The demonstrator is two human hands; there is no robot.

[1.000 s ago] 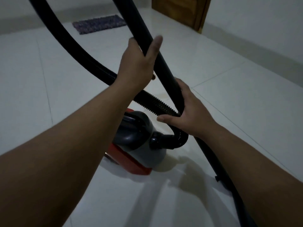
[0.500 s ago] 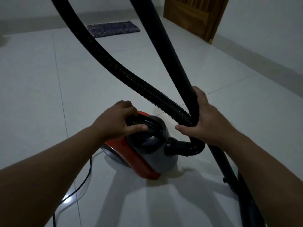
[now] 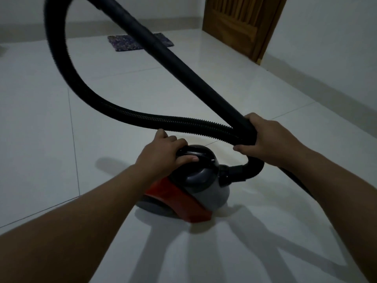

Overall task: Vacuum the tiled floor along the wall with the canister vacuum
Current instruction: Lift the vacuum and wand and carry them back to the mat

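A red and grey canister vacuum (image 3: pixel 206 193) sits on the white tiled floor (image 3: pixel 51 139) in the middle of the view. My left hand (image 3: pixel 165 153) is closed around the black carry handle on its top. My right hand (image 3: pixel 263 139) grips the black rigid wand (image 3: pixel 183 72) together with the ribbed hose (image 3: pixel 85 99), where they cross just right of the canister. The hose loops up to the left and out of the top of the view. The wand's lower end runs out of view at the right, behind my right forearm.
A wooden door (image 3: pixel 240 25) stands at the back right, set in the white wall (image 3: pixel 326 37) with a grey skirting along the floor. A small dark mat (image 3: pixel 130 42) lies on the tiles near the far wall.
My left hand left the wand, dropped onto the canister's handle and stays closed on it. The wand and hose have tilted left. My right hand keeps its grip.
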